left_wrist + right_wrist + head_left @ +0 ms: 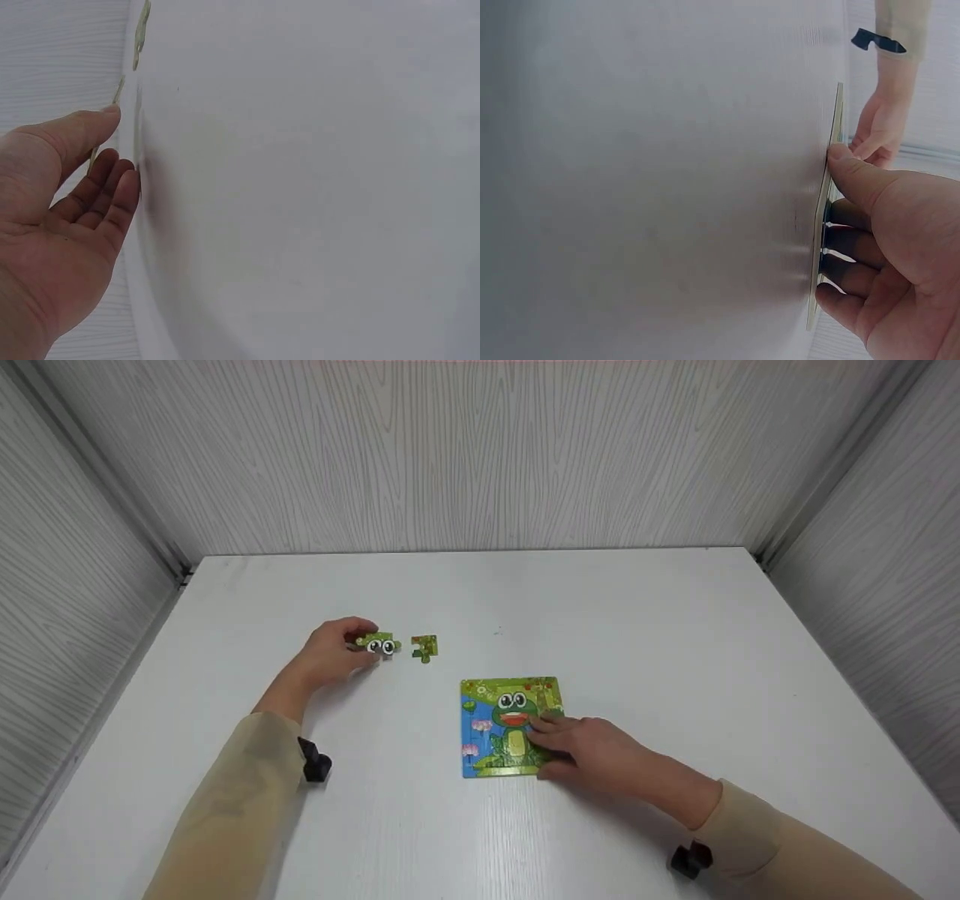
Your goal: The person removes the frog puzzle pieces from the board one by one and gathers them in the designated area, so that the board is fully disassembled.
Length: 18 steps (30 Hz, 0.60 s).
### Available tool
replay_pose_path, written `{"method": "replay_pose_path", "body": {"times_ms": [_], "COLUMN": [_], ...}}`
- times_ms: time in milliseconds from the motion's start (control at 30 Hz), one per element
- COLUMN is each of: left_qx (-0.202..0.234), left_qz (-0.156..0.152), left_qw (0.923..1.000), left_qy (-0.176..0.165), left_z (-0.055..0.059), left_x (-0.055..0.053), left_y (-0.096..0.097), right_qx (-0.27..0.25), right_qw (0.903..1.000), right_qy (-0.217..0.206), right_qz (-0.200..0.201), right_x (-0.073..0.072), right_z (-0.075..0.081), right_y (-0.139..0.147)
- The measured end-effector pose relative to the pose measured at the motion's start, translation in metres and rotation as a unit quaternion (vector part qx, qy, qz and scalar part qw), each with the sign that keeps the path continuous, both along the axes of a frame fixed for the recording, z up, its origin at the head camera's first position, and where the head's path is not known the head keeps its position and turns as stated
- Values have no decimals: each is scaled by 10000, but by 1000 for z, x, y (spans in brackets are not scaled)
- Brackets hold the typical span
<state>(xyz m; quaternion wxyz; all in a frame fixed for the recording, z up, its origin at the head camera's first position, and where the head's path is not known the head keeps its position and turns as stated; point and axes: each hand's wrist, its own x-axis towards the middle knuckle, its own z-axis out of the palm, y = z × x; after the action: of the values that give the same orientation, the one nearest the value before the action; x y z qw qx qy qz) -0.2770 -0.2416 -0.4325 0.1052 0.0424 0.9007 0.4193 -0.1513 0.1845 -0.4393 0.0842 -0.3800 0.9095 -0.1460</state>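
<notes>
Between the thumb and fingertips of the left hand [334, 654] is a little puzzle piece [381, 643] with two big eyes on it. That hand pinches it at one end, and the eyes poke out past the fingertips, facing up. From the left wrist, the piece shows as a thin strip, so a soft pinch should do; a hard squeeze might bend it. Holding it close to its edges looks best, so the eyes are easy to see.

Just past the pinch, on the side away from the palm, lies another piece [429, 643], mostly green. The two are near but not touching. It would be wise to lift straight up, so that one doesn't knock the other across the table [660, 660].

Well off to the right of the pinch, and nearer the person, is the frog puzzle [514, 739]. The right hand [600, 750] rests its fingers on the puzzle's right side, with the thumb by the near edge. Those fingers seem to press more than grab. A flat, gentle push there should stop the puzzle from sliding.
</notes>
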Motion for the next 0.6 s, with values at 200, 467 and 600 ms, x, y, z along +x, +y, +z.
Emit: {"method": "replay_pose_path", "body": {"times_ms": [200,467,600], "left_qx": [-48,-97,-151], "left_qz": [-86,-83,-105], "left_qw": [9999,9999,9998], "left_qy": [89,77,100], "left_z": [-3,-4,-5], "left_x": [-1,-3,-3], "left_y": [1,2,2], "right_qx": [-24,-17,27], "right_qw": [10000,10000,10000], "right_qy": [-27,-63,-79], "right_qz": [-11,-33,-36], "right_x": [1,1,0], "right_z": [1,1,1], "right_y": [-1,-2,-1]}}
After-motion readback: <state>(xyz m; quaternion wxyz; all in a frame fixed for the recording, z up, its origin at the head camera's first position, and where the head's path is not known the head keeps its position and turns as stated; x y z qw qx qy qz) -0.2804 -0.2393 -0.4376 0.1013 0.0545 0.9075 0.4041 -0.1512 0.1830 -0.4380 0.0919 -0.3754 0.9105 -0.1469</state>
